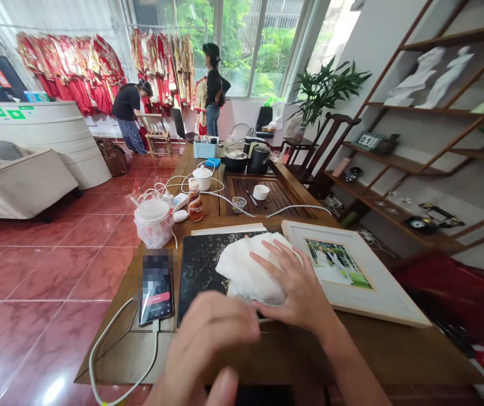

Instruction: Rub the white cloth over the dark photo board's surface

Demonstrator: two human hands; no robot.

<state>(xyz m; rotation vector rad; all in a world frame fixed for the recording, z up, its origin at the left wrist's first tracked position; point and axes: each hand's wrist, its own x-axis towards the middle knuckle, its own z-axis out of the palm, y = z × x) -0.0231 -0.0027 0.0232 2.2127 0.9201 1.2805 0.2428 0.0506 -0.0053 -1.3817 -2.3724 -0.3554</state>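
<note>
My right hand (290, 276) lies with spread fingers on a bunched white cloth or paper tissue (242, 268); I cannot tell which. Beneath that wad is a flat black board (199, 265) with pale specks on its surface. My left hand (208, 344), a little blurred, hovers near the board's front edge. Its fingers bend forward and its thumb stands apart, with nothing visible between them. Right of the board, a framed photo (338, 264) in a pale frame (387, 296) rests on the wooden table (123, 338).
Left of the board lies a phone (156, 290) with a white cable plugged in. Behind it stand a plastic tub (154, 220), a brown bottle (195, 201) and a white lidded pot (202, 178). A tea tray (242, 189) is farther back. Two people are near the clothes racks.
</note>
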